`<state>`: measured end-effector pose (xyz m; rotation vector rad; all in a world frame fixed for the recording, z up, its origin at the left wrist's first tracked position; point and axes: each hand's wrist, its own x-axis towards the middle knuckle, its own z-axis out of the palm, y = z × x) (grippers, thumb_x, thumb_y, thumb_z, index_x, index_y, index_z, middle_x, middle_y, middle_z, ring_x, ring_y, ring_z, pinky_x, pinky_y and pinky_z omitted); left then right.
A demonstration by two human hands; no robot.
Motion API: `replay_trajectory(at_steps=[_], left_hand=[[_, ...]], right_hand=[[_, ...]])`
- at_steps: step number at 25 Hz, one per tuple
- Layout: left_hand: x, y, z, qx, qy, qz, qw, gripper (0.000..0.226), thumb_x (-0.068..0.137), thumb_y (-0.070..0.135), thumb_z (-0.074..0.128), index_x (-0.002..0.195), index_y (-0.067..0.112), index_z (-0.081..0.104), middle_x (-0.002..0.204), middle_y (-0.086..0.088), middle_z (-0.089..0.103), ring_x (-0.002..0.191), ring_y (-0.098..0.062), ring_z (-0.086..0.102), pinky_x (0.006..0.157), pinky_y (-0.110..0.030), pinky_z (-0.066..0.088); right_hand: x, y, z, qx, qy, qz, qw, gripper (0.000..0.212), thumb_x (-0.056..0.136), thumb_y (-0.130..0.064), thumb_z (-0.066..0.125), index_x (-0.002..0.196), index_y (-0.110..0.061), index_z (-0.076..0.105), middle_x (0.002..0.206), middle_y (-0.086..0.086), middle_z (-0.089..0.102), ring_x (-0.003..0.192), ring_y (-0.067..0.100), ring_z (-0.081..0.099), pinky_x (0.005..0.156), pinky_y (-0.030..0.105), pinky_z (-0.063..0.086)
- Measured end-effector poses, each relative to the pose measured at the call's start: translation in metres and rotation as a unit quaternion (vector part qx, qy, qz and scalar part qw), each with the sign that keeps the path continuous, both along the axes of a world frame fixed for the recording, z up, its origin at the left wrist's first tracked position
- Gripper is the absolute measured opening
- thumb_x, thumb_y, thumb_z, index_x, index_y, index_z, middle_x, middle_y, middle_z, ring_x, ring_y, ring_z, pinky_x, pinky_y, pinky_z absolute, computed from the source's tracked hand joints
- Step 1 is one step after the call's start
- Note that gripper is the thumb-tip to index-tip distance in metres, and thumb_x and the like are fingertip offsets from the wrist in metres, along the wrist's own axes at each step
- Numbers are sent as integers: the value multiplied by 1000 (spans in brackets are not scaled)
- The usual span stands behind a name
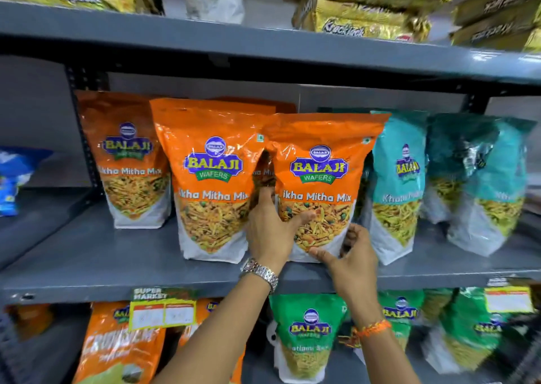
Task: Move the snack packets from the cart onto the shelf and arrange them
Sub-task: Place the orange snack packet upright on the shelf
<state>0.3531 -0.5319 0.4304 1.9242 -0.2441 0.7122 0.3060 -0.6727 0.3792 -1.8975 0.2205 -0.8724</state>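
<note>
Your left hand (pixel 268 231) and right hand (pixel 355 262) have their fingers clasping the orange packet (pixel 317 184) low on both sides, standing near the shelf (pixel 87 254) front edge. It could tip forward off that edge, or nudge the teal packet (pixel 395 184) over.

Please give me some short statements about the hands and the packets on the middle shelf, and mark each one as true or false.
1. Both hands touch the same orange packet. True: the left hand grips its left edge, and the right hand is at its lower right corner.
2. That packet lies flat on the middle shelf. False: it stands upright.
3. The teal packets stand to the right of it. True.
4. The left wrist is bare. False: it wears a metal watch.
5. The top shelf holds blue packets. False: gold packets lie stacked there.
</note>
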Motion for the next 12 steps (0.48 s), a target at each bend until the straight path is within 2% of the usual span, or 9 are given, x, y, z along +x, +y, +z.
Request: replay_trajectory(at_steps=[4, 7, 10, 12], left_hand=[[6, -9, -3, 5, -6, 27, 1000, 77, 66, 62, 83, 124, 21, 54, 115, 2, 74, 102, -23, 72, 79, -37, 59], [5, -9, -4, -4, -9, 0, 1000, 77, 67, 54, 86, 128, 19, 54, 121, 0, 73, 109, -22, 71, 86, -36, 58], [-8, 5, -5, 39, -1, -37, 999, 87, 69, 47, 88, 141, 16, 51, 131, 1, 69, 118, -18, 67, 94, -28, 56], [-23, 31, -2, 29, 12, -53, 998, 87, 71, 38, 90, 147, 16, 51, 132, 5, 67, 117, -13, 68, 95, -25, 58]], right_hand=[[16, -6, -1, -12, -2, 6, 1000, 68, 57, -25, 90, 108, -30, 44, 110, -1, 66, 99, 18, 66, 83, 36, 57], [16, -7, 2, -34, 1, 2, 999, 70, 55, -21, 90, 108, -28, 44, 112, 2, 66, 101, 21, 66, 84, 34, 55], [8, -1, 6, -75, 6, -23, 997, 83, 52, -23, 89, 122, -16, 46, 123, 8, 62, 112, 25, 63, 92, 39, 53], [-6, 15, 11, -83, -10, -52, 995, 96, 54, -20, 90, 135, -9, 40, 132, 13, 54, 123, 31, 54, 100, 45, 47]])
